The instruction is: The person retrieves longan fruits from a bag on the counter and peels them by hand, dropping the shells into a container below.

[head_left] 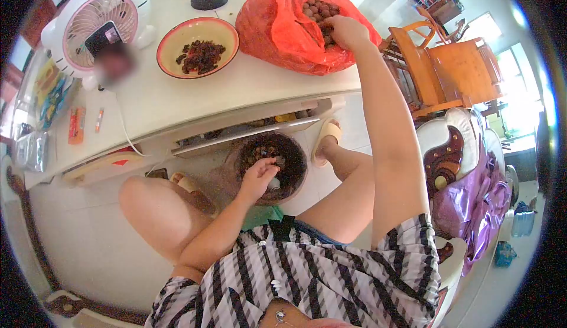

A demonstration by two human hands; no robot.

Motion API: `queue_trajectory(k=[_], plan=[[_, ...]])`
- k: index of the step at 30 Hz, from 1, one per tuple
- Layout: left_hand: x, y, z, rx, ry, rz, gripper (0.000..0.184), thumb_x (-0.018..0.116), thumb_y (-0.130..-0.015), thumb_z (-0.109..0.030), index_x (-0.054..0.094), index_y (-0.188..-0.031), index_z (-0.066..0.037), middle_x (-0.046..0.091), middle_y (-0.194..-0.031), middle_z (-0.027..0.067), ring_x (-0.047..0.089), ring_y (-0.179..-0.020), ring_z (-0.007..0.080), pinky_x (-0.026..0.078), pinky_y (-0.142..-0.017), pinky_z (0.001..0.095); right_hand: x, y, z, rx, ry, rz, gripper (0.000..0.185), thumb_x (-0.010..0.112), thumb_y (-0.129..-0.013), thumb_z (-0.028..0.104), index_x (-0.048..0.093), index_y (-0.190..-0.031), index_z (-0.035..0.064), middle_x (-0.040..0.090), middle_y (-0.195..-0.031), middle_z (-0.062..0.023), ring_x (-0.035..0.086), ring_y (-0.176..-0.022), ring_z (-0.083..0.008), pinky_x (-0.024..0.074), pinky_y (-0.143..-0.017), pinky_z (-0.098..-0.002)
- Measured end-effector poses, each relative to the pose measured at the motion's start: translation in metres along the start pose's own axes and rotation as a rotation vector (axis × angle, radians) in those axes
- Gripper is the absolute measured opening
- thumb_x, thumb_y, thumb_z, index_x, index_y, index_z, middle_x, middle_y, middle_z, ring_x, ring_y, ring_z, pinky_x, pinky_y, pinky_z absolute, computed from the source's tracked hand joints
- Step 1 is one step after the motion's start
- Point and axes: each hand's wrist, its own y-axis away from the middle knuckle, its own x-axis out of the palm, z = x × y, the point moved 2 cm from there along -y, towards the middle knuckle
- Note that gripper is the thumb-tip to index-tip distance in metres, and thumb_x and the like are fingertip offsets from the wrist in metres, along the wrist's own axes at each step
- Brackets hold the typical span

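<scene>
My right hand (348,33) reaches into a red plastic bag (269,30) on the table; its fingertips are hidden among round brown dried fruits, which look like longans (319,10). Lower down, my left hand (258,178) hovers over a dark round bin (300,177) between my legs, its fingers curled together. Whatever they may hold is too small to make out. Shell-like scraps (263,149) lie inside the bin. Left of the bag stands an enamel bowl (167,47) with a red rim, holding a clump of dark dried fruit flesh (201,56).
The white table (295,83) has a partly open drawer (248,134) just above the bin. A pink-and-white fan (68,38) with a phone (101,37) against it stands at left. A black stand base (209,0) is behind the bowl. Wooden chairs (466,71) stand at right.
</scene>
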Motion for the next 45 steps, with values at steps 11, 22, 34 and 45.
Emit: queue_trajectory(k=[11,22,34,45], plan=[[-0.003,0.009,-0.016,0.021,0.000,-0.085,0.023,0.053,-0.083,-0.007,0.053,-0.105,-0.002,0.060,-0.095,0.0064,0.055,-0.092,0.0143,0.042,-0.083,0.0265,-0.027,0.060,0.009,-0.013,-1.168,-0.505,0.032,0.042,-0.086,0.029,0.059,-0.096,0.0042,0.059,-0.082,-0.0084,0.057,-0.075,-0.0187,0.0453,-0.068,-0.0290],[-0.003,0.034,-0.080,0.557,-0.271,-0.184,0.038,0.066,-0.069,-0.011,0.056,-0.106,-0.006,0.051,-0.110,0.0096,0.047,-0.103,0.0239,0.035,-0.089,0.0315,0.097,0.269,0.163,0.748,-2.193,0.564,0.031,0.041,-0.090,0.033,0.055,-0.093,0.0060,0.052,-0.066,-0.0001,0.044,-0.049,-0.0079,0.0333,-0.041,-0.0211],[-0.006,0.030,-0.069,0.504,-0.314,-0.071,0.031,0.069,-0.066,-0.011,0.061,-0.096,-0.005,0.053,-0.108,0.0095,0.049,-0.101,0.0240,0.037,-0.087,0.0332,0.119,0.273,0.164,0.349,-1.938,0.553,0.034,0.049,-0.087,0.031,0.059,-0.091,-0.0009,0.056,-0.077,0.0009,0.047,-0.067,-0.0055,0.0377,-0.058,-0.0190],[-0.009,0.023,-0.055,0.457,-0.418,-0.034,0.033,0.069,-0.065,-0.010,0.060,-0.096,-0.005,0.054,-0.105,0.0075,0.051,-0.098,0.0212,0.040,-0.085,0.0308,0.137,0.273,0.166,0.372,-1.864,0.492,0.035,0.050,-0.086,0.031,0.059,-0.085,-0.0021,0.055,-0.073,0.0014,0.046,-0.067,-0.0048,0.0377,-0.058,-0.0194]])
